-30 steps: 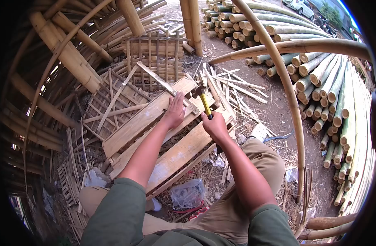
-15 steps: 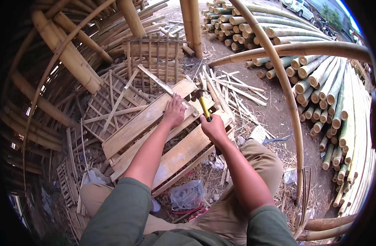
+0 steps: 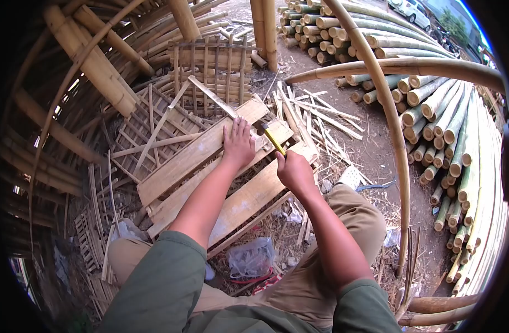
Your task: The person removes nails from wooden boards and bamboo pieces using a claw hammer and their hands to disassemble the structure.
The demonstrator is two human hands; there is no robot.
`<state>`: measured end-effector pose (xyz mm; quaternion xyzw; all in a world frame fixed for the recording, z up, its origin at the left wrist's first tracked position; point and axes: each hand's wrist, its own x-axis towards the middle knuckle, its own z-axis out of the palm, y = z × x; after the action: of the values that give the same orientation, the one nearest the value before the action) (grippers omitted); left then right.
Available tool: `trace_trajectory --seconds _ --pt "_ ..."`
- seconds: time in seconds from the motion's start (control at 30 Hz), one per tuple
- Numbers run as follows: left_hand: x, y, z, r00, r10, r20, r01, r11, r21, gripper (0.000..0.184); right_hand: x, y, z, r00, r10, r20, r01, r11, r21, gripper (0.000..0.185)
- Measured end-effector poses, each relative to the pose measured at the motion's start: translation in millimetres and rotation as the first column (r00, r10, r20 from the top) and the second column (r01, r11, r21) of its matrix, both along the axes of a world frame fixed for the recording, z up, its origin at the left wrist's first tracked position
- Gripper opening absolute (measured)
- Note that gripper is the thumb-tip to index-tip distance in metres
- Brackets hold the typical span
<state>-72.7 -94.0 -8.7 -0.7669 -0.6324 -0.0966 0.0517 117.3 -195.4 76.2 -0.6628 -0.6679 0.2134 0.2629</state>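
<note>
My right hand (image 3: 295, 171) is wrapped round the yellow handle of a hammer (image 3: 274, 141). The hammer's head is low over the planks, by the end of a thin wooden strip (image 3: 213, 97); whether it touches cannot be seen. Across the far plank (image 3: 179, 166) of a low bench-like stand of several boards lies that strip, partly hidden by my left hand (image 3: 239, 145). The left fingers are stretched out and rest on the strip and plank. A nearer plank (image 3: 244, 206) is below my right wrist.
Loose bamboo slats (image 3: 326, 114) litter the ground beyond the planks. Lattice panels (image 3: 210, 66) lean at the back. Bamboo poles (image 3: 426, 105) are stacked at right, behind a curved bamboo bar (image 3: 385, 94). A clear plastic bag (image 3: 252, 258) lies between my legs.
The hammer has tipped, its head now lower toward the planks, and my right hand has moved slightly right. My left hand stays on the strip. The view has shifted a little.
</note>
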Motion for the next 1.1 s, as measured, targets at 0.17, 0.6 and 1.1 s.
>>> trace_trajectory --seconds 0.17,0.6,1.1 --pt "4 -6 8 0.998 0.038 0.041 -0.037 0.999 -0.025 0.058 1 -1 -5 0.995 0.027 0.095 -0.030 0.999 0.026 0.040" --pt "1 0 2 0.995 -0.021 0.100 0.020 1.000 0.013 0.058 -4 -8 -8 0.995 -0.024 0.093 0.016 0.996 0.087 0.039" --pt "6 -6 6 0.999 0.051 -0.014 -0.051 0.999 0.012 0.057 -5 -13 10 0.974 0.028 0.223 -0.053 0.993 0.105 0.037"
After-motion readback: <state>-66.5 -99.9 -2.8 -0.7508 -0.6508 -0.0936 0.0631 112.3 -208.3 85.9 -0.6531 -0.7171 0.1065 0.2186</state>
